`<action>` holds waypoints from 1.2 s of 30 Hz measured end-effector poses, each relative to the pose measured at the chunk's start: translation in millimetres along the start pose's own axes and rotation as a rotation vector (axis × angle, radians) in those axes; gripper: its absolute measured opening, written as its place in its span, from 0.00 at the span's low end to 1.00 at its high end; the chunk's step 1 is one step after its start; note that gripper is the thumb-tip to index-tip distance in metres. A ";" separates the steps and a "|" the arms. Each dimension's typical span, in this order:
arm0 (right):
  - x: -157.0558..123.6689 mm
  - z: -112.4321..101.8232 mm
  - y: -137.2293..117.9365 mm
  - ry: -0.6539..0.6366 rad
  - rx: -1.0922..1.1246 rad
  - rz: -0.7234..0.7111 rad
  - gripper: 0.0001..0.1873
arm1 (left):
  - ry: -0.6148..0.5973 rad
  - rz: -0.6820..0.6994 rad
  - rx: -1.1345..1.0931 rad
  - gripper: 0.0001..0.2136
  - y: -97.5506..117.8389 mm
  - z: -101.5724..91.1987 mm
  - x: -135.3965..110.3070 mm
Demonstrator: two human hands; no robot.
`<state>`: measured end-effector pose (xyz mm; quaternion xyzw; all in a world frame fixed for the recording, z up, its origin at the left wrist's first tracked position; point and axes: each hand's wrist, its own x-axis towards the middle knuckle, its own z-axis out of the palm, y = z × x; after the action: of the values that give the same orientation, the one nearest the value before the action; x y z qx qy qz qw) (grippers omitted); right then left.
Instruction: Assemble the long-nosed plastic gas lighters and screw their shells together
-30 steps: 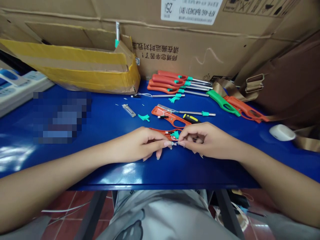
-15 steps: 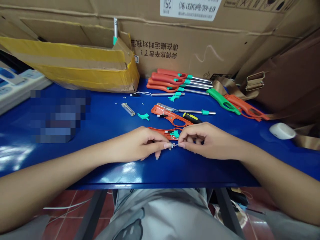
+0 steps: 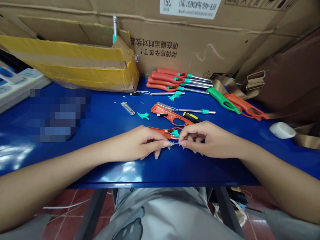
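Observation:
My left hand (image 3: 143,145) pinches a small translucent part (image 3: 171,144) between thumb and forefinger, most of it hidden. From the right, my right hand (image 3: 206,141) grips a thin pale tube or wire (image 3: 176,143) that meets the part's end. Just behind my fingertips lies an orange lighter shell half (image 3: 160,130) holding a green trigger (image 3: 175,133) and white wires. Beyond it rests another opened orange lighter shell (image 3: 172,116), with a metal lighter tube (image 3: 191,111) beside it. A clear fuel tank (image 3: 128,108) and a loose green trigger (image 3: 143,115) lie farther back.
Several lighters (image 3: 167,77) are stacked at the back, near a green lighter handle (image 3: 223,101). A black-and-yellow tool handle (image 3: 191,117) lies behind my right hand. A yellow-taped carton (image 3: 100,76) stands back left; a white case (image 3: 282,130) sits at the right.
Both hands stay almost in place. The thin piece in my right hand is now more level and more in line with the translucent part.

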<state>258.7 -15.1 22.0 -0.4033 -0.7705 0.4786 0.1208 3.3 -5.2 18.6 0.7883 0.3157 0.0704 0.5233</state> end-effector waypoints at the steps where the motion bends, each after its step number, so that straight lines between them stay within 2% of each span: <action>1: 0.0 0.1 0.1 -0.001 0.001 -0.002 0.06 | 0.000 0.000 -0.001 0.20 0.1 0.0 0.0; 15: 0.7 -0.2 0.2 -0.011 0.029 0.015 0.06 | -0.006 -0.001 -0.016 0.20 -1.9 0.5 0.2; 36: -0.3 -0.5 -1.1 -0.035 -0.042 0.008 0.06 | -0.001 -0.014 -0.035 0.20 0.6 0.3 0.1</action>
<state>258.6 -15.2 23.3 -0.4004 -0.7807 0.4699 0.0970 3.7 -5.5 19.0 0.7767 0.3198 0.0719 0.5378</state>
